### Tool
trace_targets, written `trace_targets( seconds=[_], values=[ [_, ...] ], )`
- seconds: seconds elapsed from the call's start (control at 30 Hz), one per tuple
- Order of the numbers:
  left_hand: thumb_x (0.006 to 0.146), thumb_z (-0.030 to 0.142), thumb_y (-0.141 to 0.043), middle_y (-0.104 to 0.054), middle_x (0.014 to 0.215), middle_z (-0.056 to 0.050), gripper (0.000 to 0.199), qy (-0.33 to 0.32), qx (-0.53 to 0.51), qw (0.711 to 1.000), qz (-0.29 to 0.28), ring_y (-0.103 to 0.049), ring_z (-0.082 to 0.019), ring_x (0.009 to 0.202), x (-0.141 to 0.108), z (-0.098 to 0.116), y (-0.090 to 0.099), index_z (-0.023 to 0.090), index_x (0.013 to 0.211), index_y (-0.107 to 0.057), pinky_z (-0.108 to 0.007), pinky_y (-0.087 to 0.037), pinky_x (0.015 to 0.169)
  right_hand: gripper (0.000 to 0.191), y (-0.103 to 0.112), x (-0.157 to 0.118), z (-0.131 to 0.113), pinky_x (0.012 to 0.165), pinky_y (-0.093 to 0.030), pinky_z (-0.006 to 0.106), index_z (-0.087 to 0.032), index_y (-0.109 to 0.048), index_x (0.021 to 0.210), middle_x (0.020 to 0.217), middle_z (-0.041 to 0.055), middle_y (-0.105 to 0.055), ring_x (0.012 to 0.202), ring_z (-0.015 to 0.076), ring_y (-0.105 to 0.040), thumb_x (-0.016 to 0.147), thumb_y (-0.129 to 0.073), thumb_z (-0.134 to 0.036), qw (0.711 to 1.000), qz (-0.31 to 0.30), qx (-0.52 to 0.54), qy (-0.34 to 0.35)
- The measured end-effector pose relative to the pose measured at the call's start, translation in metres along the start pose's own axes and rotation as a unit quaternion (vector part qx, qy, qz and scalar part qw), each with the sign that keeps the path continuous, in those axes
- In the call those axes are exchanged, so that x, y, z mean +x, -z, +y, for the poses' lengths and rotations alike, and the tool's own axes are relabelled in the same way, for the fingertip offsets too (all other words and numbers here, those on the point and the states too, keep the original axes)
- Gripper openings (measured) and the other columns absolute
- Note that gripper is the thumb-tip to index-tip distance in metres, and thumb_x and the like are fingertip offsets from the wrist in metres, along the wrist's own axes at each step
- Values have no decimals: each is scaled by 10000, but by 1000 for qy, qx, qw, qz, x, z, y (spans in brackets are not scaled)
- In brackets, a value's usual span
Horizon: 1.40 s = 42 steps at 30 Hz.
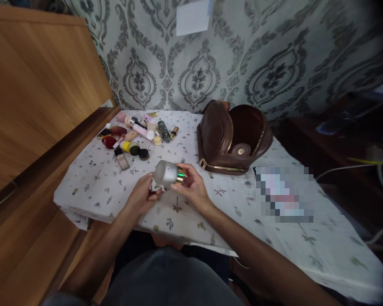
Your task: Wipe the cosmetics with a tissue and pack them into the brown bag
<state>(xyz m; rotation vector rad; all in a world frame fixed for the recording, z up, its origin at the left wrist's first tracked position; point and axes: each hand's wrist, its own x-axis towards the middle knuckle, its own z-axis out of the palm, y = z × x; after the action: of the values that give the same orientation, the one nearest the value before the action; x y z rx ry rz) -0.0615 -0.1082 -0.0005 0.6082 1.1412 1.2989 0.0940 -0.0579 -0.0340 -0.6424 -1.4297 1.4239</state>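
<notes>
A frosted white bottle (166,173) with a shiny gold-green band lies sideways above the near part of the table. My right hand (193,187) grips it at the banded end, fingers closed round it. Close to the bottle's other end, my left hand (144,193) is closed on a crumpled white tissue (156,185), which is at the bottle's lower left side. Beyond my hands, to the right, an open brown leather bag (218,138) stands with its zip undone.
Several cosmetics (143,130) are grouped at the table's back left, with a small compact bottle (121,160) nearer me. A blurred-out flat object (282,193) lies right of the bag. Wooden furniture (44,85) borders the left; cables hang at the right.
</notes>
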Motion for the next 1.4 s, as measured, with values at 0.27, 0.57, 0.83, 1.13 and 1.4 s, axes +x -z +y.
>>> trace_targets(
  seconds=[0.27,0.57,0.83,1.13,1.4],
  values=[
    [858,323,-589,-529,647,47,149,-288,390,873,47,-491,-111,603,-27,22,1,201,774,-568,-223,-400,578,601,8,3,-2,803,-571,326,-280,-514,1115,1134,45,-604,946,179,-635,661,-831,-514,999,39,-31,7],
    [891,266,-550,-620,811,4,80,-391,448,801,64,-574,-153,748,-29,28,7,212,866,-604,-265,-438,691,627,8,-1,-13,799,-562,331,-255,-590,1099,1021,32,-631,892,178,-641,583,-896,-436,998,-38,15,-44],
    [895,258,-548,-569,746,24,88,-377,460,802,54,-536,-135,701,-37,33,3,207,825,-567,-252,-414,674,568,4,-3,-13,812,-541,294,-235,-614,1076,1027,19,-637,873,149,-632,601,-890,-378,993,-26,95,-72],
    [902,275,-531,-570,734,25,118,-390,457,796,76,-526,-134,679,-18,33,6,196,819,-558,-251,-412,659,531,4,-4,-19,785,-513,290,-240,-649,1018,939,-4,-631,834,147,-610,563,-907,-328,989,-55,97,-94],
    [919,257,-542,-597,805,-10,88,-474,462,749,18,-574,-147,770,-41,24,-13,194,881,-589,-258,-443,721,537,6,0,-14,727,-509,262,-245,-625,1016,942,-8,-639,811,140,-606,564,-904,-329,988,-9,122,-93]
  ],
)
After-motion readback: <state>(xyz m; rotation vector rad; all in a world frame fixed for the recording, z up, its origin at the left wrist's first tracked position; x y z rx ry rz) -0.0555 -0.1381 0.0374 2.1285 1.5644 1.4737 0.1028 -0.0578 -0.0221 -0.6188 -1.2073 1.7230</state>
